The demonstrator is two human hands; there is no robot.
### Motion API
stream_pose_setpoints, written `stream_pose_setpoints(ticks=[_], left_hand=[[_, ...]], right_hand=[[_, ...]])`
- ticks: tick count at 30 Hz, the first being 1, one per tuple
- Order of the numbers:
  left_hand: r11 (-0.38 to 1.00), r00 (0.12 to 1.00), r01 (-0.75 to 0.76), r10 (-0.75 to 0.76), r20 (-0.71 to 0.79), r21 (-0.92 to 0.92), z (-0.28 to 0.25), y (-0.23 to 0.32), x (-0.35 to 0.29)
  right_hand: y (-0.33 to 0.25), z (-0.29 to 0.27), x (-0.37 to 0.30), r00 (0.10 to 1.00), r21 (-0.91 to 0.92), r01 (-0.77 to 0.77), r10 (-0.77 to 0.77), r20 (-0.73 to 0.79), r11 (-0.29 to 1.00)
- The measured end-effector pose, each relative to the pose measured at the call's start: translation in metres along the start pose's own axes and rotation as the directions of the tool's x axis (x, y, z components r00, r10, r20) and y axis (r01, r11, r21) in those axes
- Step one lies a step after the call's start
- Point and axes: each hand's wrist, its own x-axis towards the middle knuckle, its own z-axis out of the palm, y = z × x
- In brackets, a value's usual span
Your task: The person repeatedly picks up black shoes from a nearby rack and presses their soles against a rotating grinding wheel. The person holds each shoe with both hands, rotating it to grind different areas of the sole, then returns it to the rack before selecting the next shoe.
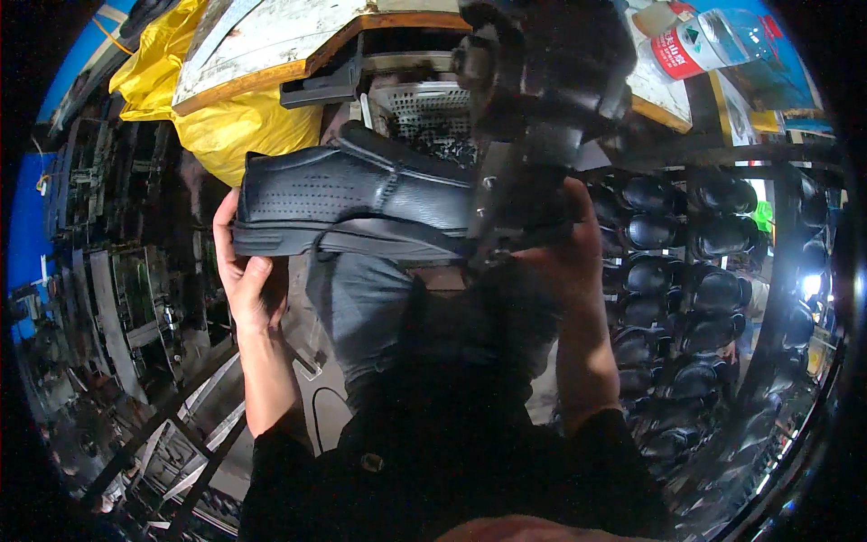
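Shoe (352, 194) between left and right fingers (224, 226)

1 head view (fisheye), facing down, near shoe (357, 197).

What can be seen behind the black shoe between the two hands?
Beyond the black shoe, parts of a yellow bag and a pale perforated crate show above it. Whatever the shoe covers, perhaps the crate's lower part, cannot be seen.

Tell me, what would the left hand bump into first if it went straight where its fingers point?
Probably the yellow bag, up the picture from the left hand on the black shoe, but the depth between them is unclear.
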Motion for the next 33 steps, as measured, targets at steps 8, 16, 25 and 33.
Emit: stream_pose_setpoints(ticks=[8,16,25,33], left_hand=[[0.649,0.865,-0.473,0.472,0.173,0.596,0.028,0.005,-0.002],[0.299,0.691,-0.718,0.201,0.694,0.629,0.131,0.053,0.013],[0.741,0.821,-0.316,-0.099,0.562,0.592,0.140,0.038,0.017],[0.802,0.820,-0.295,-0.067,0.569,0.520,0.146,0.030,0.018]], right_hand=[[-0.020,0.016,0.003,0.998,-0.220,0.043,-0.034,0.045,0.975],[-0.030,0.020,0.008,0.989,-0.411,0.087,-0.030,0.143,0.908],[-0.050,0.016,0.011,0.938,-0.568,0.341,-0.228,0.263,0.749],[-0.043,0.011,0.007,0.946,-0.518,0.318,-0.230,0.229,0.794]])
